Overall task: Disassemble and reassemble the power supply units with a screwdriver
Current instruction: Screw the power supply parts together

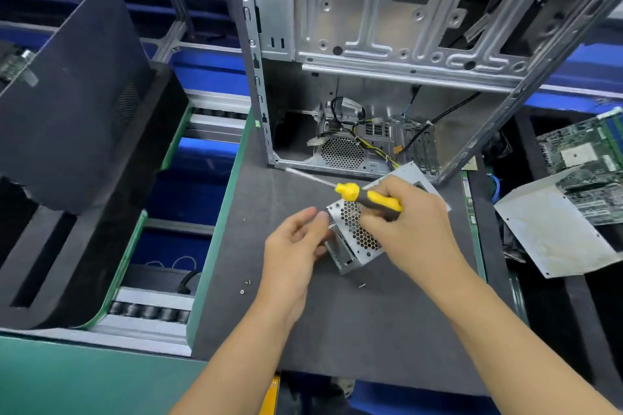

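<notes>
On the grey foam mat (256, 199), centre of the scene: one small metal power supply unit (357, 239), honeycomb grille facing up, tilted, its far end lying toward the open computer case (387, 54). Just beyond it, one silver cover plate (409, 173), partly hidden by the right hand.

Right hand (409, 222): fingers curled round one screwdriver (369, 199) with a yellow and black handle, shaft pointing far-left toward the case's lower left corner, tip blurred; same hand also resting on the unit's right side. Left hand (291, 246): fingers relaxed and slightly spread, fingertips touching the unit's near-left edge; whether pinching anything there, cannot tell.

Near the hands on the mat, loose screws (247, 282): two close together on the left, one more (362, 285) near the unit's near corner; a fourth tiny speck farther left, too small to tell.

Inside the case, low at the far end: one round fan grille (342, 153) and a bundle of yellow and black wires (374, 141).

Far left: one black foam block (77, 104) standing over a roller conveyor. Right: one pale metal sheet (553, 232), with two green circuit boards (586, 152) partly visible beyond it.
</notes>
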Tool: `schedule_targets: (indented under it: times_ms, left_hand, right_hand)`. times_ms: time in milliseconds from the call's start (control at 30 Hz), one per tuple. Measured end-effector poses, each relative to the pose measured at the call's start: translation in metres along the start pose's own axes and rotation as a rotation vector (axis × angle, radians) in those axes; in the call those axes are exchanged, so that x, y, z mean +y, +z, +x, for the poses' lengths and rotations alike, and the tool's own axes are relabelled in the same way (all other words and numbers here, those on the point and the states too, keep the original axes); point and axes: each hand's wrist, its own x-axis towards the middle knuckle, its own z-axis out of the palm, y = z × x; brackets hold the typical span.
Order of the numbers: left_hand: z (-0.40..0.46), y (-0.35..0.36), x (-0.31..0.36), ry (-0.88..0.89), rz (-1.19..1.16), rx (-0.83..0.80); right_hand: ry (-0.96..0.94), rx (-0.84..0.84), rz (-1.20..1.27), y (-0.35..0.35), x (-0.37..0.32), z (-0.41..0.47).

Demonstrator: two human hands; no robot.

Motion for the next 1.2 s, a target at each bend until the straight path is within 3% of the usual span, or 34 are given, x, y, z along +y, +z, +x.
schedule_targets:
  times_ms: [100, 300, 500, 1200]
  left_hand:
    - [0.002, 0.007, 0.001, 0.024, -0.007, -0.031]
    - [0.002, 0.009, 0.002, 0.081, -0.029, -0.102]
    - [0.004, 0.011, 0.0, 0.119, -0.046, -0.086]
    - [0.013, 0.011, 0.002, 0.037, -0.123, -0.108]
  right_hand:
    - [0.029, 0.002, -0.002, 0.005, 0.0, 0.01]
    - [0.007, -0.145, -0.021, 0.004, -0.005, 0.025]
    - [-0.02, -0.229, -0.056, 0.001, -0.005, 0.031]
    - [-0.059, -0.34, -0.222, -0.001, -0.021, 0.042]
